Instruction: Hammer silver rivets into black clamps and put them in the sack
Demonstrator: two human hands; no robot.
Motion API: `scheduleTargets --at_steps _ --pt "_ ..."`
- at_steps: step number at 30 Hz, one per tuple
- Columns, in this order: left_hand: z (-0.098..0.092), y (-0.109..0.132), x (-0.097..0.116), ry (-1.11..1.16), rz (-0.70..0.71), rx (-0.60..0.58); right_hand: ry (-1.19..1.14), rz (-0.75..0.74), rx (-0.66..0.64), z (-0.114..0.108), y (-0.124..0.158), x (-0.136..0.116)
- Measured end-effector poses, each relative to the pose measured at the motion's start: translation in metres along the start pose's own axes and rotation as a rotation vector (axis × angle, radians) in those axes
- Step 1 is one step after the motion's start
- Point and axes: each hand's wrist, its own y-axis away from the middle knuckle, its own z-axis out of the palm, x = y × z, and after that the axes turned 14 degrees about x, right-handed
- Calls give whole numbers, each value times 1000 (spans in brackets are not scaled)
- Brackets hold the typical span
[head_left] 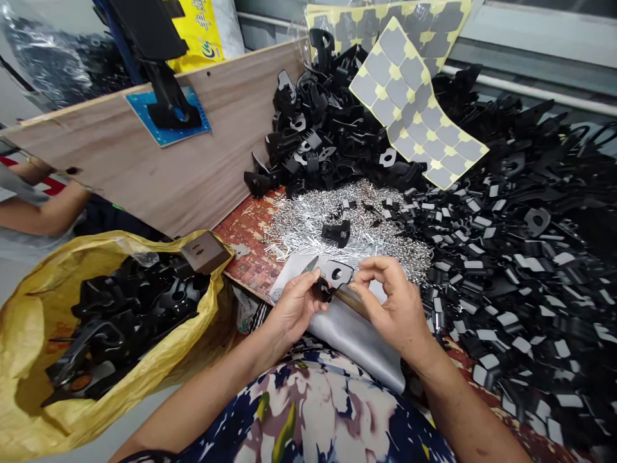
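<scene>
In front of my body, my left hand (299, 301) grips a black plastic clip part (341, 272) with a round hole and a curved lower piece. The thumb and fingertips of my right hand (393, 299) are pinched together at the part's right edge. Whatever lies between them is too small to make out. Just beyond both hands spreads a heap of shiny metal pins (308, 225), with one black piece (336, 233) lying on it. Beneath the hands, a grey sheet (359, 341) hangs over the table's front edge.
To the right lies a pile of small black parts with grey pads (511, 315). Larger black clips (318, 135) are heaped behind, under a sticker sheet (414, 109). A wooden board (212, 161) stands at left, near a yellow sack (29, 360) of black parts. Another person's arm (53, 209) shows beyond.
</scene>
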Motion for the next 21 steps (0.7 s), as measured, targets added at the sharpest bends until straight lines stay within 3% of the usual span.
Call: scheduleTargets --at_steps 5,13,19,21 --pt "2 2 -2 18 12 4 48 -173 -133 14 -1 -2" --pt "-2 3 -3 17 8 -16 124 -231 -173 25 2 3" --pt "9 6 -5 35 107 54 399 -645 -88 38 8 -15" --pt "13 8 -6 42 159 81 435 -712 -80 45 8 -20"
